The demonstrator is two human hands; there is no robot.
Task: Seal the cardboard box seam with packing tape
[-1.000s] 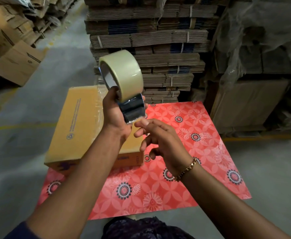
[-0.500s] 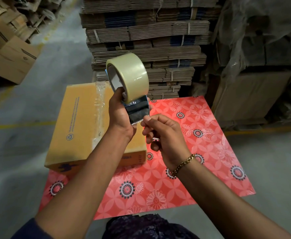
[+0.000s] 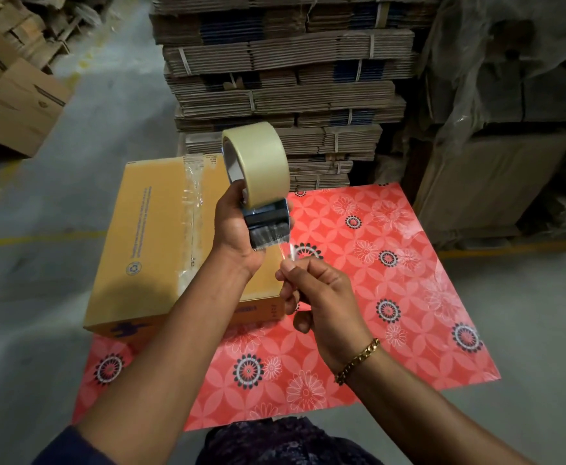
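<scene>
A closed yellow-brown cardboard box lies on a red flowered mat, with a strip of clear tape along its middle seam. My left hand holds a tape dispenser above the box's right edge; a roll of pale tape sits on top of it. My right hand is just below the dispenser's mouth and pinches the loose end of clear tape between thumb and fingers. A short length of tape stretches from the dispenser to those fingers.
Bundled stacks of flattened cartons rise behind the mat. More brown boxes lie at the far left, and plastic-wrapped stacks stand at the right. Grey concrete floor with a yellow line surrounds the mat.
My right hand has closed on the tape end at the dispenser's mouth and drawn a short length out and down. The left hand and dispenser have stayed nearly still.
</scene>
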